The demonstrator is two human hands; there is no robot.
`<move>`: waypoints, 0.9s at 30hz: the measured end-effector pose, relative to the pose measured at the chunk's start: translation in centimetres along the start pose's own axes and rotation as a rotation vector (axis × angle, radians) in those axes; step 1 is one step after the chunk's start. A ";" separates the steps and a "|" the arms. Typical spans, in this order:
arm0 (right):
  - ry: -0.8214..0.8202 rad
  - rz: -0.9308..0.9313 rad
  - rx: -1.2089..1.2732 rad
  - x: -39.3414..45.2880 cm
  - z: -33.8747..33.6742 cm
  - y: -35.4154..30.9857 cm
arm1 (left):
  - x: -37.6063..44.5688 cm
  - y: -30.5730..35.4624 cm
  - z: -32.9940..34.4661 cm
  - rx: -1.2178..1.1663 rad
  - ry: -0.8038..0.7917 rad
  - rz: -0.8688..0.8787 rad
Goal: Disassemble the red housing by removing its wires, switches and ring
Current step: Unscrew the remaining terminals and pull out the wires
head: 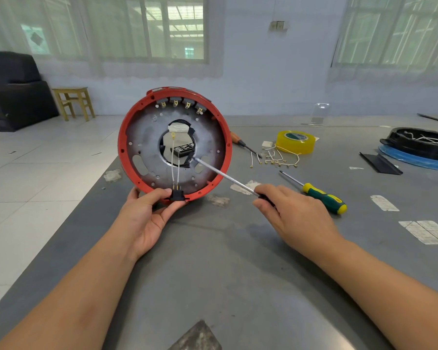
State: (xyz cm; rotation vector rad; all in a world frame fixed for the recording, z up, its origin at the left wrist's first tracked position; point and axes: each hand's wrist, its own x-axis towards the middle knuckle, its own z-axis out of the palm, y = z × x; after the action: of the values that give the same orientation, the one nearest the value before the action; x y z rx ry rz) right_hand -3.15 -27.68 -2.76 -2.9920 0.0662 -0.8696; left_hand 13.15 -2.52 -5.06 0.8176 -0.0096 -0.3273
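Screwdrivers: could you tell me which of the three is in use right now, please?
The one in the right hand, tip at the housing's centre hole. The green-yellow one and the orange-handled one lie on the table.

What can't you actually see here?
- Head view: screwdriver handle, wrapped inside the right hand.
- Outer face of the red housing, turned away from the camera.
- Black tray, cut off by the right edge.
- Loose wires on the table: too small to count.
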 end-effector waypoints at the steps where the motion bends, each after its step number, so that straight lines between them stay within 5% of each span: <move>1: -0.006 -0.052 -0.033 0.1 -0.1 0.3 | 0.1 0.0 0.0 -0.005 0.010 0.007; 7: 0.053 -0.206 -0.179 0.6 -0.9 2.0 | 0.4 -0.2 -0.2 0.025 -0.002 0.029; 27: 0.043 -0.234 -0.312 1.0 -1.5 1.3 | 0.3 -0.4 0.0 0.115 -0.077 0.006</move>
State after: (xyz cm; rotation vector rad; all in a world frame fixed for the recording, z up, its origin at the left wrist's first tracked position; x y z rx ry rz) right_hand -3.16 -29.07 -0.98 -3.3210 -0.1664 -1.0334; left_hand 13.28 -2.84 -5.40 0.9180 -0.1036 -0.3553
